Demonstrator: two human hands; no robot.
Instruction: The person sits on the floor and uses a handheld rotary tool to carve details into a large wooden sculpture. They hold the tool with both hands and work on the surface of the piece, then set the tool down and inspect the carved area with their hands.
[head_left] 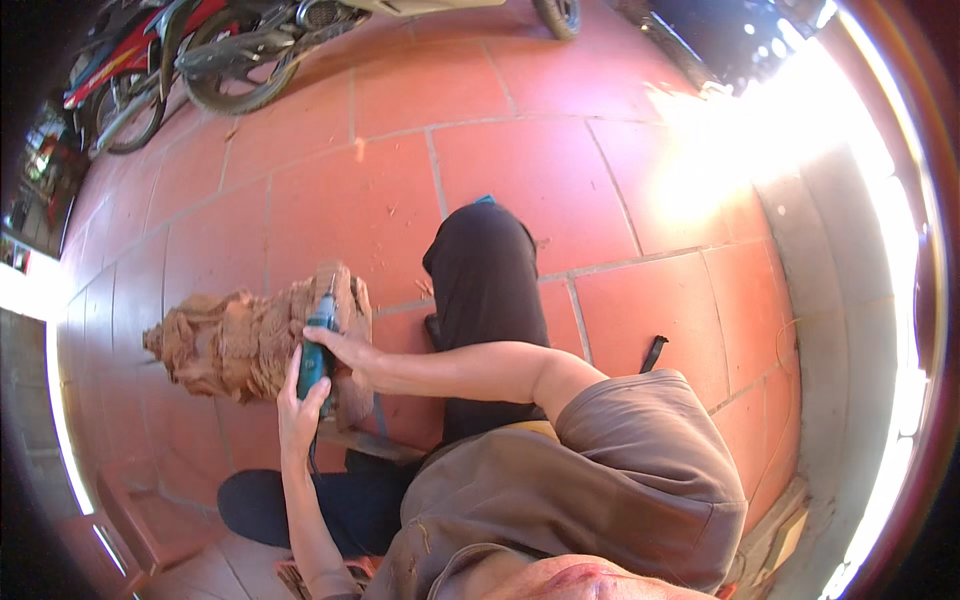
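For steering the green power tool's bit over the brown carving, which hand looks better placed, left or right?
Probably the right: the right hand grips the green power tool nearer its bit, at the brown carving. The left hand holds it farther back.

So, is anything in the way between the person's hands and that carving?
Only the green tool, which the left hand and right hand hold over the carving. Nothing else visible blocks them; whether its tip touches, I can't tell.
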